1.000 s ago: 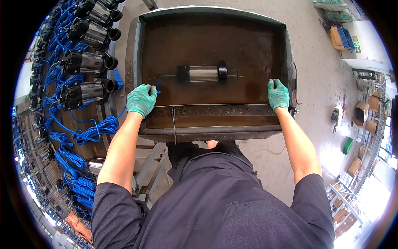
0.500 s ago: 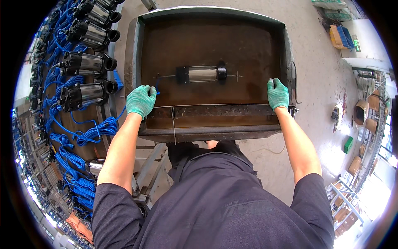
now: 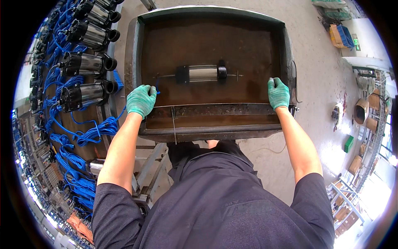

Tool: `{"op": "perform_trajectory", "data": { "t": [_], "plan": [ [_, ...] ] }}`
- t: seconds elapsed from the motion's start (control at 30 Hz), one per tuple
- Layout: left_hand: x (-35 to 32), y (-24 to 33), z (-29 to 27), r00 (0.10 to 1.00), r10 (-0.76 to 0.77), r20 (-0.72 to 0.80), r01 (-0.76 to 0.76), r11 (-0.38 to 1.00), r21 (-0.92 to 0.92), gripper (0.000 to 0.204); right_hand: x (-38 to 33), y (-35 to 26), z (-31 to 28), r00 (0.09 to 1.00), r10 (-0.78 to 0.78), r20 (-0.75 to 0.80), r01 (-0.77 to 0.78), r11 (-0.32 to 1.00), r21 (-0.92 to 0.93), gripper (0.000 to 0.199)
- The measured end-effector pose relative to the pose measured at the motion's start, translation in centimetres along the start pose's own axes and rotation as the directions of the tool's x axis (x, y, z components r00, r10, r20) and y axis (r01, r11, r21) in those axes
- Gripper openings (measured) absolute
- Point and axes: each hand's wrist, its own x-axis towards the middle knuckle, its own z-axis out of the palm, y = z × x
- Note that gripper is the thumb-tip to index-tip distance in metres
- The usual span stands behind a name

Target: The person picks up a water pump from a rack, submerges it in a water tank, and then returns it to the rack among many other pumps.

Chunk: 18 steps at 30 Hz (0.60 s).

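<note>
2 gloved hands on the near rim of a water-filled metal tank (image 3: 213, 133).
Left hand (image 3: 141, 99) and right hand (image 3: 278, 93) each have the grip curled over the rim; a pump (image 3: 202, 73) lies submerged between and just beyond them, blue-cabled pumps (image 3: 85, 64) racked left.

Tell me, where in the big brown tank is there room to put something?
Bare room lies in the tank beyond the pump, toward the far wall, and between it and the near bar. The left hand and right hand take the near corners. The pump rack is crowded.
</note>
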Motion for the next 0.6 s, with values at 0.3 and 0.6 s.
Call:
{"op": "perform_trajectory", "data": {
  "t": [0.3, 0.6],
  "plan": [
    [0.01, 0.09, -0.09, 1.000, -0.003, 0.015, 0.003, 1.000, -0.002, 0.039, -0.16, -0.06, -0.13, 1.000, -0.013, 0.023, 0.013, 1.000, 0.020, 0.039],
    [0.00, -0.12, 0.09, 1.000, -0.009, 0.013, 0.009, 1.000, -0.015, 0.040, -0.05, -0.15, -0.10, 1.000, 0.000, 0.016, -0.001, 1.000, 0.025, 0.040]
  ]
}}
